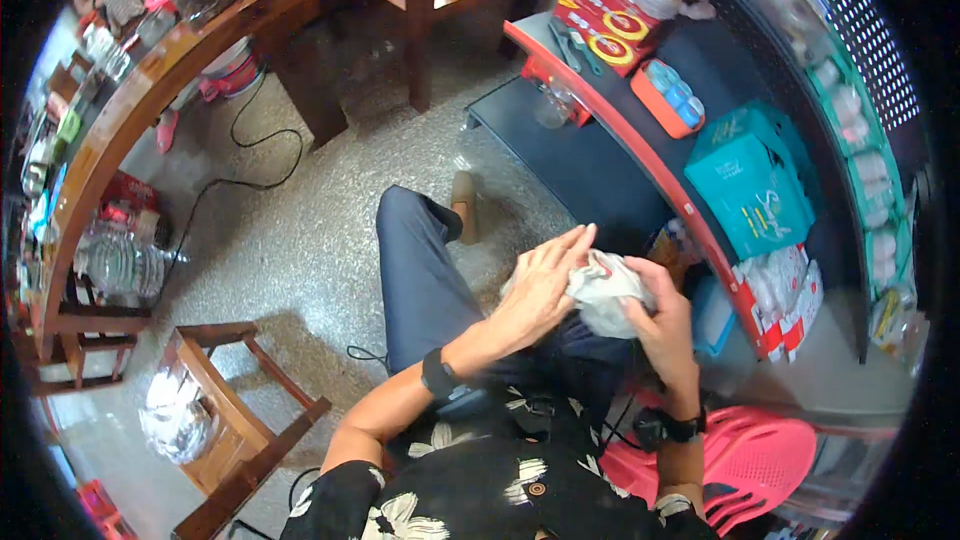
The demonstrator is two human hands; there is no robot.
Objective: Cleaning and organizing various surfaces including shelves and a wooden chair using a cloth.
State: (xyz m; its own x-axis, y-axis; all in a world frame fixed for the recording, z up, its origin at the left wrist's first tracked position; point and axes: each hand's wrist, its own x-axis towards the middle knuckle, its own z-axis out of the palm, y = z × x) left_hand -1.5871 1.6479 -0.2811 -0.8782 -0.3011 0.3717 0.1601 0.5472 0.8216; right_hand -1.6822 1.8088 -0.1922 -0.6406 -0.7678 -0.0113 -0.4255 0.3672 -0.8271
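Over my lap, my right hand (660, 315) pinches a crumpled, whitish, thin plastic bag (609, 296) between thumb and fingers. My left hand (541, 277) lies flat against the bag's left side, fingers stretched out and back upward. Some pale plastic also shows past the far side of that hand, but its palm is hidden, so I cannot tell whether it grips anything. The nearest shelf edge is the red-edged shelf (679, 199) to the right of my hands.
On the shelf are red boxes (611, 19), an orange tray (660, 101) with blue items, a teal bag (750, 187) and white-red packets (784, 296). A pink plastic chair (765, 450) stands right. Left are a wooden chair (225, 420), a black cable (262, 139) and a cluttered wooden table (176, 52).
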